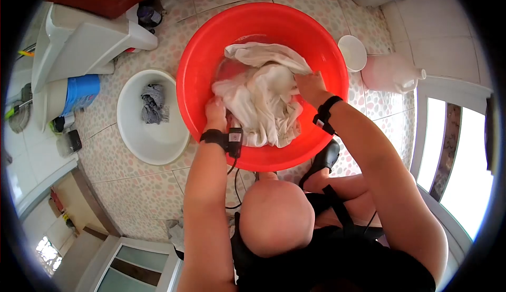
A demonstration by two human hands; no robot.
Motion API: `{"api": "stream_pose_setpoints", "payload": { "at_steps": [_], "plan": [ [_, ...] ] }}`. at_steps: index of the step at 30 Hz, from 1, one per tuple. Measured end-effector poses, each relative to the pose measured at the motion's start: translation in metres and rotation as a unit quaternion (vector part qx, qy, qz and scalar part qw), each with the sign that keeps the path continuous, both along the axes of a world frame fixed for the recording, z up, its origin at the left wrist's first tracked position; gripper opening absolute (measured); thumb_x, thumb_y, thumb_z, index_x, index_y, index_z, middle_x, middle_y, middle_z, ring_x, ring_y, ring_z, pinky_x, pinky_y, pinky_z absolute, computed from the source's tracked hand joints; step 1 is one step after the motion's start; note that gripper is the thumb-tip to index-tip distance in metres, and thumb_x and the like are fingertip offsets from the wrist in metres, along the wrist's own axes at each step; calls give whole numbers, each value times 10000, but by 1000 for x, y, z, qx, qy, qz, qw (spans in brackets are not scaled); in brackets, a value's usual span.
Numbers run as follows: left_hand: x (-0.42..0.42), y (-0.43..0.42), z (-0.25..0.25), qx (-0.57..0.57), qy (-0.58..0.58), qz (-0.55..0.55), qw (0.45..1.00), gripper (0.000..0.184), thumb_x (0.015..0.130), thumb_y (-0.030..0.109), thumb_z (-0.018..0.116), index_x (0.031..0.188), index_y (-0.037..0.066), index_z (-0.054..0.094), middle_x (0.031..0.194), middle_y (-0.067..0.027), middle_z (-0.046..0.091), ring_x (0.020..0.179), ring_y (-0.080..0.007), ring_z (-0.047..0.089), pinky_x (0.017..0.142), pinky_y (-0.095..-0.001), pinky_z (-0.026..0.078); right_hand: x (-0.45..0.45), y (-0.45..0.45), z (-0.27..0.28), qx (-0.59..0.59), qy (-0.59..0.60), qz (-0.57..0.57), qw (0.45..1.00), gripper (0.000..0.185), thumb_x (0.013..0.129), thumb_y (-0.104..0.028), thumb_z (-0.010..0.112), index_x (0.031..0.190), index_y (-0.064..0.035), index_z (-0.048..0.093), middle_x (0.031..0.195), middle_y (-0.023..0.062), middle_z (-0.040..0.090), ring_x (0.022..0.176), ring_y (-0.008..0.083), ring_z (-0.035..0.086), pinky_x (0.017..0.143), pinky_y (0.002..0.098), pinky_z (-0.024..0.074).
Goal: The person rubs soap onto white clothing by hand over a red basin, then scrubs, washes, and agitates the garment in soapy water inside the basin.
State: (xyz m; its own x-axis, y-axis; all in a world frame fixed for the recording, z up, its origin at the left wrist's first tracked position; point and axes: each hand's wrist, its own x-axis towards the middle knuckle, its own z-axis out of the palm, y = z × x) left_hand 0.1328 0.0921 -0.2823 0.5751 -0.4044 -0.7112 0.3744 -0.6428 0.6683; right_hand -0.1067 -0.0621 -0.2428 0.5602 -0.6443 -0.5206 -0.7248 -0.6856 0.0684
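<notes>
A wet, crumpled white garment (263, 100) lies in the large red basin (197, 63), which appears to hold some water. At the garment's left edge is my left hand (215, 112), its fingers closed on the fabric. On the other side my right hand (312, 87) grips a bunched fold of the same garment, its fingertips partly hidden by the cloth. Both wrists wear black straps, and the left one carries a small black device with a cable.
Left of the basin stands a white tub (153, 152) with a dark grey cloth (153, 103) inside. A small white bowl (352, 53) and a pinkish plastic jug (387, 73) sit at right. A blue container (83, 94) is at far left, on the tiled floor (139, 189).
</notes>
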Motion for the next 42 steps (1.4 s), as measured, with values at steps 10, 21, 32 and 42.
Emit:
{"api": "stream_pose_setpoints", "payload": {
  "at_steps": [10,21,32,42],
  "plan": [
    [1,-13,92,-325,141,62,933,193,847,147,437,957,8,514,940,-68,561,904,-172,544,841,-294,415,-49,50,21,192,-136,-104,966,168,782,-179,529,864,-49,594,820,144,627,783,333,608,744,422,480],
    [-9,-29,221,-355,171,-29,919,274,804,140,390,1007,-27,467,1077,-146,537,1047,-260,512,948,-390,382,13,4,30,43,-192,-75,978,700,745,-238,641,1353,-140,310,1440,155,174,1301,317,229,963,561,290],
    [38,-18,232,-424,100,67,898,454,823,205,368,1216,-13,429,1252,-157,464,1175,-315,435,994,-473,342,-43,60,-3,160,-74,7,984,176,723,-136,564,851,-50,649,812,110,646,799,272,633,673,400,514],
    [23,-32,134,-285,-39,-65,956,329,833,134,535,1105,-31,450,1096,-139,520,1015,-219,507,940,-344,370,-17,33,4,-67,-166,-19,984,344,738,-239,588,1012,-32,602,1238,195,397,1108,363,424,818,390,466]
  ]
}}
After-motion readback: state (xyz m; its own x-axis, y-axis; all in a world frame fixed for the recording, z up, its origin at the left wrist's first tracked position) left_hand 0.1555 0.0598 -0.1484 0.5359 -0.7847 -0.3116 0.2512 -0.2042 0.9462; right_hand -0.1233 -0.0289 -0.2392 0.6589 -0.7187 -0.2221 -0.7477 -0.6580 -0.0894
